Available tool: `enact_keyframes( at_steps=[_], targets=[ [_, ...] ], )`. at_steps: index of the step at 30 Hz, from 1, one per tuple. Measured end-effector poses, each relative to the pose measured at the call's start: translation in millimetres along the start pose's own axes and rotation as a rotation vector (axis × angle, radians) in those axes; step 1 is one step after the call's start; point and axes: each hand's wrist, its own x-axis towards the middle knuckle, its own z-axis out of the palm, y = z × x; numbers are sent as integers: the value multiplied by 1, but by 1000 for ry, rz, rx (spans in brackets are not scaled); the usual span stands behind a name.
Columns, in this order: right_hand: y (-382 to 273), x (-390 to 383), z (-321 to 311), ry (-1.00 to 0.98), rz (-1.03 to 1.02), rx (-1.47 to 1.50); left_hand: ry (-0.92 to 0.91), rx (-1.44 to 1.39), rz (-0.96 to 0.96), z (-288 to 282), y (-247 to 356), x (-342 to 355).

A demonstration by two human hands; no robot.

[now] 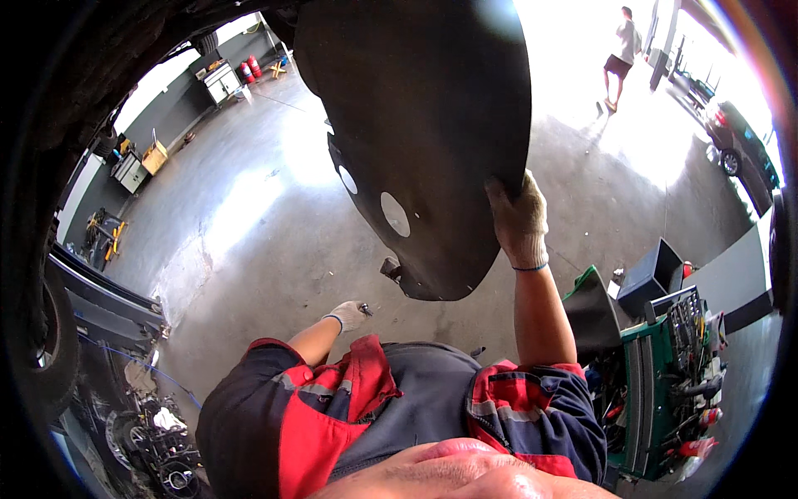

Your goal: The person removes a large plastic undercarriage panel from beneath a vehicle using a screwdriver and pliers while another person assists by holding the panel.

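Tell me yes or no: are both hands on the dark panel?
No, only the right hand grips the dark panel; the left hand is apart from it.

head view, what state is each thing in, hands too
dark panel: gripped at its edge; whether fastened above, unclear
right hand: gloved, closed on the dark panel
left hand: gloved, lowered, small dark item at its fingertips
green tool cart: loaded with tools
grey bin: open-topped
fire extinguishers: upright
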Motion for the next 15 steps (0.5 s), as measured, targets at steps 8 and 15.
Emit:
enact_keyframes(
  at_steps=[8,15],
  targets=[
    [-1,-11,-6,-61,-21,-19,-3,-21,-23,-3,21,-22],
    [6,-22,-16,31,-71,8,-60,-164,-172,7,25,-13]
  ],
)
